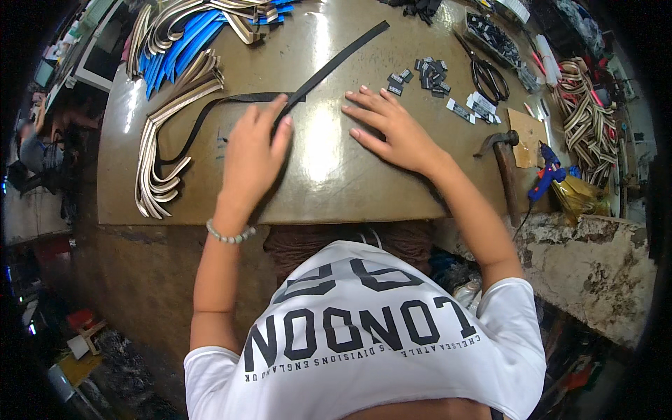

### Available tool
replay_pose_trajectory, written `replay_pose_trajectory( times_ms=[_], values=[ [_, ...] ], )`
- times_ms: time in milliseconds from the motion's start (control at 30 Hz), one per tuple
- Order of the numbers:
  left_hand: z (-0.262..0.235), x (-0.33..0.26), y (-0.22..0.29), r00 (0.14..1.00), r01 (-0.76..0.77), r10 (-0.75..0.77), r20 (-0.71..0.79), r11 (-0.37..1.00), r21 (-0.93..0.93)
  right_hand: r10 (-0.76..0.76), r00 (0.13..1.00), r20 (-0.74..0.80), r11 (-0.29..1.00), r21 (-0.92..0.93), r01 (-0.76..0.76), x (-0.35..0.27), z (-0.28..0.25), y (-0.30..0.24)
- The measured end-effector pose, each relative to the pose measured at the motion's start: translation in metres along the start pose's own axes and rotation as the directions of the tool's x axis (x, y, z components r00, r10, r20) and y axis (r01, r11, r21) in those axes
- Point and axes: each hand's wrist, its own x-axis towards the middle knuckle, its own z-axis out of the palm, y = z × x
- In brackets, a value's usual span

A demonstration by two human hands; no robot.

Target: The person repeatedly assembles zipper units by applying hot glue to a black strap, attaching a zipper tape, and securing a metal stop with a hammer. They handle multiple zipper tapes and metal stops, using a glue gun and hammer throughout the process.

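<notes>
A flat black strap [343,57] runs slantwise over the brown table, and its near end goes in between the thumb and fingers of my left hand [253,147]. Beneath it, a second black strap [203,117] crosses and curves down toward the left, partly hidden by my left hand. My right hand [392,129] rests palm down on the tabletop, fingers spread, holding nothing. Beyond its fingertips are small black-and-white tags [432,75] in a loose group. Left of my left hand lies a bundle of striped cream-and-black straps [148,164].
Blue strips [183,52] and more striped straps fill the far left. On the right are black-handled scissors [486,77], a hammer [505,164], a blue glue gun [547,171] with a cord, and a heap of striped straps [588,122]. The table's front edge [308,222] is before me.
</notes>
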Motion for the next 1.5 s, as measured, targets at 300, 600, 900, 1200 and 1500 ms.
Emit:
replay_pose_trajectory(
  times_ms=[300,600,900,1200,1500],
  values=[
    [-0.011,-0.040,0.014,0.938,0.344,-0.332,-0.098,0.926,0.158,0.050,0.991,-0.123,0.970,-0.230,-0.077,0.067,0.021,0.022],
    [-0.021,-0.050,0.029,0.978,-0.176,0.190,-0.087,0.973,0.147,0.149,0.986,-0.075,0.980,-0.118,-0.157,0.117,0.010,0.075],
    [0.004,-0.058,0.085,0.960,-0.255,0.273,0.068,0.947,-0.196,0.040,0.987,-0.153,0.993,-0.101,-0.056,0.054,-0.042,0.021],
    [0.005,-0.033,0.049,0.967,-0.211,0.218,0.130,0.976,-0.061,0.543,0.826,0.152,0.826,-0.273,-0.493,-0.138,-0.034,-0.097],
    [-0.002,-0.057,0.052,0.956,-0.182,0.194,0.219,0.981,-0.073,0.311,0.552,-0.774,0.813,-0.084,-0.577,-0.104,-0.042,-0.033]
  ],
)
